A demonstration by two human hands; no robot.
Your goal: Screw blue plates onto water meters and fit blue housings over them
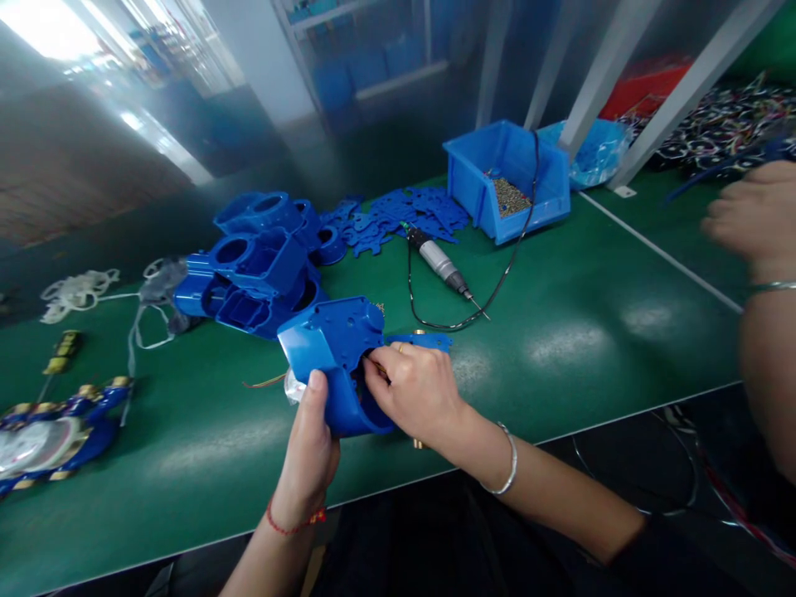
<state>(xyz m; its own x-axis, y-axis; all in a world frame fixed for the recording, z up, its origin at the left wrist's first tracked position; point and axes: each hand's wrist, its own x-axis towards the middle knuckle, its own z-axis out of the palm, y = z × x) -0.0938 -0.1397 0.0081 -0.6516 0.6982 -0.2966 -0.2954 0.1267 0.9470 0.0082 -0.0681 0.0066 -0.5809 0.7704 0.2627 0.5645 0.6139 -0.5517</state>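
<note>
A blue plastic housing (336, 356) is tilted up over the near part of the green bench. My left hand (311, 431) grips its left side, with the thumb across the outer face. The fingers of my right hand (414, 385) are bent together and reach into the housing's opening. What they pinch, if anything, is hidden inside. Thin coloured wires (266, 382) and a bit of clear plastic (294, 386) show at the housing's left. Behind my right hand lies a flat blue plate (429, 341), with a small brass piece (419, 332) by it.
More blue housings (261, 265) are piled behind. Flat blue plates (404, 214), an electric screwdriver (440, 264) with a black cord, and a blue bin (507, 182) of small screws lie beyond. Brass-fitted blue meters (62, 431) sit left. Another person's hand (755, 211) is at right, near bundled wires (709, 124).
</note>
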